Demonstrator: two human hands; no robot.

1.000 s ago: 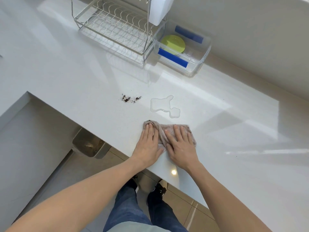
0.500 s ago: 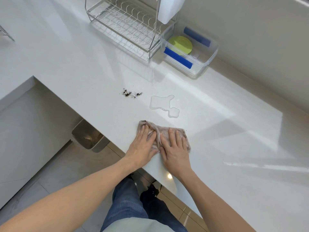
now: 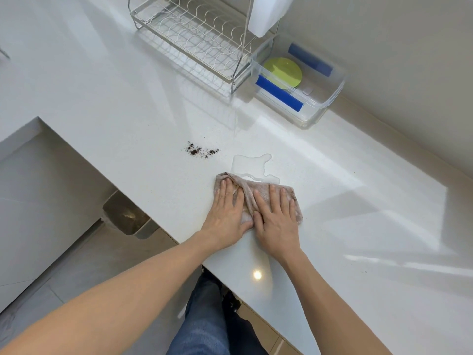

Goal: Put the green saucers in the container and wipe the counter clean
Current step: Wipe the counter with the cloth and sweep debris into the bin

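Near the front edge of the white counter point(image 3: 133, 103) lies a crumpled greyish-pink cloth point(image 3: 259, 193), pressed flat under both hands, its far edge touching the near rim of a clear puddle of water point(image 3: 252, 163). To the left of the puddle, apart from the cloth, sits a small scatter of dark brown crumbs point(image 3: 201, 150). Farther back on the right, against the wall, a clear plastic container point(image 3: 330, 98) with blue clips on its long sides holds the green saucers point(image 3: 282, 71), stacked in its left end. Just beside the container on its left stands a wire dish rack point(image 3: 194, 34), with a white plastic piece hanging on its right post. Nothing lies between the cloth and the puddle or the crumbs. The left hand point(image 3: 226, 212) rests palm down on the left part of the cloth, fingers straight and close together; the right hand point(image 3: 277, 217) lies palm down on the right part, fingers straight and slightly spread, the two thumbs almost meeting. Both bare forearms reach in from the bottom. The counter is glossy and speckled, catching window light in pale bands; below its edge show a tiled floor, a bin point(image 3: 125, 216) and legs in blue jeans
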